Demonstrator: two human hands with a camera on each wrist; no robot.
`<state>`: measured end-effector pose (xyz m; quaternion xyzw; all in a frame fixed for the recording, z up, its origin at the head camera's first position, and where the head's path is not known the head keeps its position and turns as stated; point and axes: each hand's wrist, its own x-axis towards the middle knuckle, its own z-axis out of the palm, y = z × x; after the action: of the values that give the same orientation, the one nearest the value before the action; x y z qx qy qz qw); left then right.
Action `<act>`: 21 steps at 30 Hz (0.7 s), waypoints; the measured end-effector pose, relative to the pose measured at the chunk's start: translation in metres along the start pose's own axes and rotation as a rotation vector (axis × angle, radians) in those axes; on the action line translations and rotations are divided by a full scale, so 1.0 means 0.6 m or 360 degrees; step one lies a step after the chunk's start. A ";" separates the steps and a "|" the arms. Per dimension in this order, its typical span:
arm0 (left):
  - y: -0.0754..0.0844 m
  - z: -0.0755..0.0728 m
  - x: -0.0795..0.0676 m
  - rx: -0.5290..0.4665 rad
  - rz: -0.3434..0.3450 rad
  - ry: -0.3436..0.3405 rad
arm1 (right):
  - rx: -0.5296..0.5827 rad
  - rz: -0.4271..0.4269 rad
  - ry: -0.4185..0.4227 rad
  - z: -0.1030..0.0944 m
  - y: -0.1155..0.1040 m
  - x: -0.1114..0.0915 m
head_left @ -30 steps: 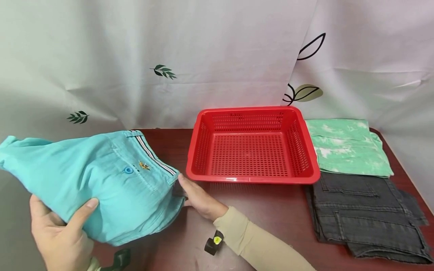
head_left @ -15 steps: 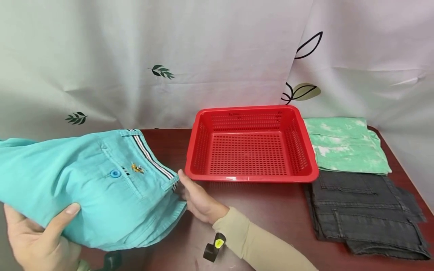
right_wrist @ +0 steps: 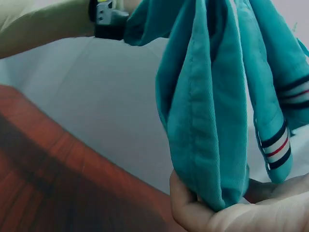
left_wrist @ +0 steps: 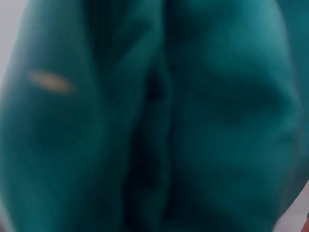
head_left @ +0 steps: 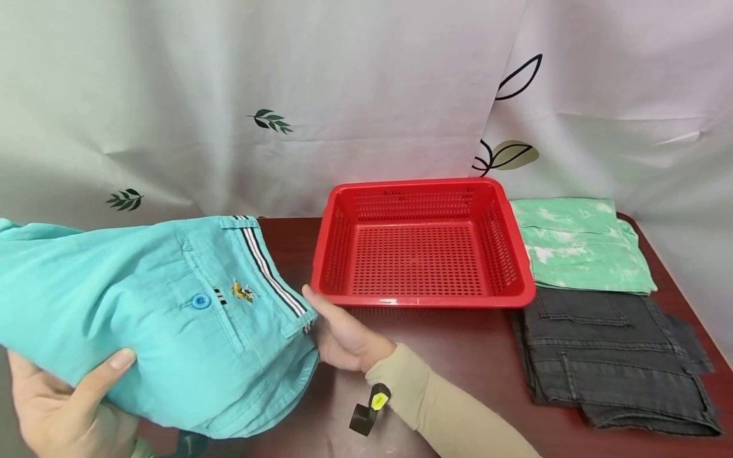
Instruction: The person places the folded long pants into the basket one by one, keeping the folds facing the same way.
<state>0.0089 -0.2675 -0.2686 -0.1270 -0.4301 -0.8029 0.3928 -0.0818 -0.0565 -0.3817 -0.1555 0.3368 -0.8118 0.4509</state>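
Observation:
Turquoise pants (head_left: 154, 305) are held up above the left part of the table, their striped waistband (head_left: 266, 270) to the right. A blue button and a small embroidered emblem show at the back pocket. My left hand (head_left: 74, 407) grips the cloth from below, thumb on top and fingers mostly hidden beneath. At the waistband end, my right hand (head_left: 346, 337) holds the edge, its fingers partly behind the fabric. In the right wrist view, that hand (right_wrist: 251, 212) cups the lower folds of the pants (right_wrist: 207, 121). Blurred turquoise cloth (left_wrist: 222, 121) fills most of the left wrist view.
A red plastic basket (head_left: 424, 301) with nothing in it stands at the middle back of the dark red table (head_left: 458, 356). To its right lie folded green-and-white pants (head_left: 578, 245), with folded black jeans (head_left: 613, 362) in front of them. A patterned white curtain (head_left: 372, 89) hangs behind.
My left hand has moved left, stretching the pants wider, then stayed about there. The waistband end and my right hand have lately shifted slightly right.

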 end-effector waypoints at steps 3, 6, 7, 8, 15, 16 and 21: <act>0.000 0.007 0.000 -0.0024 0.0005 -0.0027 | 0.0015 -0.0102 -0.0070 -0.002 -0.006 -0.003; -0.002 0.013 -0.001 -0.0046 0.0007 -0.0041 | -0.0002 -0.0191 -0.0118 0.000 -0.014 -0.006; -0.002 0.013 -0.001 -0.0048 0.0008 -0.0044 | -0.0015 -0.0213 -0.0124 0.002 -0.017 -0.007; -0.003 0.014 -0.002 -0.0051 0.0009 -0.0047 | -0.0031 -0.0220 -0.0129 0.003 -0.020 -0.009; -0.007 0.011 -0.004 -0.0009 0.0016 -0.0060 | -0.0125 -0.0219 -0.0032 0.004 -0.044 -0.027; -0.008 0.011 -0.004 -0.0005 0.0012 -0.0070 | -0.0132 -0.0218 -0.0011 0.004 -0.048 -0.029; -0.011 0.011 -0.004 0.0001 -0.0008 -0.0071 | -0.0227 -0.0190 0.0158 0.003 -0.063 -0.036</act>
<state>0.0047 -0.2590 -0.2698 -0.1436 -0.4394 -0.8006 0.3813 -0.0927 -0.0253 -0.3534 -0.1667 0.4059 -0.8179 0.3722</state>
